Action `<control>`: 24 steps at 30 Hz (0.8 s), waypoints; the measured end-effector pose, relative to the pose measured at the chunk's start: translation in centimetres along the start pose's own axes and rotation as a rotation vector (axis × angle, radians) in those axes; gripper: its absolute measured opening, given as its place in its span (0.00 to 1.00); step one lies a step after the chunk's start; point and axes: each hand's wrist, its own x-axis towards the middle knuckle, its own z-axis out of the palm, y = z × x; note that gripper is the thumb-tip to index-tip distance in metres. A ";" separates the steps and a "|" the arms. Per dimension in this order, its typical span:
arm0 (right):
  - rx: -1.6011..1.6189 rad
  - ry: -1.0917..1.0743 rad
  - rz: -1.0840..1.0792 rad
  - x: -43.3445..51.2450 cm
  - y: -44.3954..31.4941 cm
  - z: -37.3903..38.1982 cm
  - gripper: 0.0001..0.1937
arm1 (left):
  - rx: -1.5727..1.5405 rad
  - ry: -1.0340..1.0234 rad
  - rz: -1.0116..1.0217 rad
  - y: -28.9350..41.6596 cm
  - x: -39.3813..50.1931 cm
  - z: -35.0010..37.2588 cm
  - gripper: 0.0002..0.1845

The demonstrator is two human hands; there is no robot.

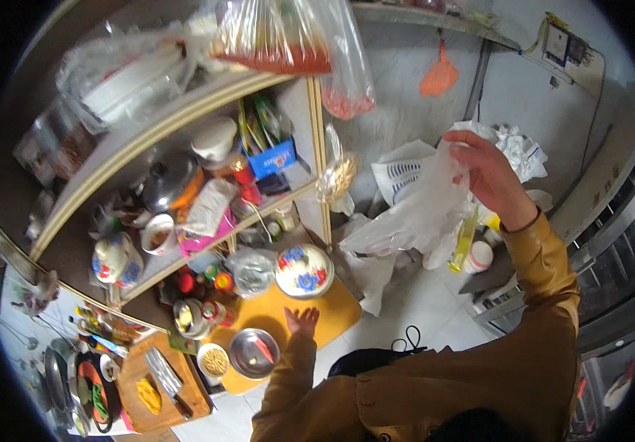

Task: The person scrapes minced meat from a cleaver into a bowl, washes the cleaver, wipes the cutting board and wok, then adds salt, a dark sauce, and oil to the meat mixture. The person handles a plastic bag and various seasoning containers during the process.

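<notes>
My right hand (486, 171) is raised on the right, its fingers pinching a translucent plastic bag (414, 212) that trails down to the left. Lower and to the left, my left hand (302, 322) hovers at the yellow tabletop (333, 315), fingers apart, holding nothing. Just beyond it stands a round floral lidded container (305, 272). A steel bowl (252, 345) with an orange-red strip inside and a bowl of pale yellow beans or kernels (215, 360) are nearby to the left.
A cleaver (164, 373) and a yellow lump of food (148, 395) lie on a wooden cutting board (129, 359). Crowded cabinet shelves (290, 193) rise ahead, with filled plastic bags (279, 47) hanging at their edge. An oil bottle (463, 243) and a white jar (479, 257) stand below my right hand.
</notes>
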 end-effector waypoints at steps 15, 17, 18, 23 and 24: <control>-0.130 -0.352 -0.566 6.5 -15.3 2.8 0.23 | -0.197 -0.035 0.129 9.7 -16.9 -11.0 0.26; -0.156 -0.229 -0.629 8.2 -17.3 1.4 0.18 | -0.231 0.106 0.216 10.1 -18.0 -12.6 0.25; -0.053 -0.313 -0.578 9.4 -18.2 0.8 0.13 | -0.241 0.111 0.237 10.2 -18.6 -13.4 0.25; -0.051 -0.348 -0.387 16.8 -21.9 -3.2 0.07 | -0.360 0.210 0.249 9.9 -20.3 -16.7 0.27; -0.044 -0.368 -0.310 18.3 -22.2 -4.1 0.07 | -0.348 0.207 0.248 9.8 -20.4 -17.1 0.27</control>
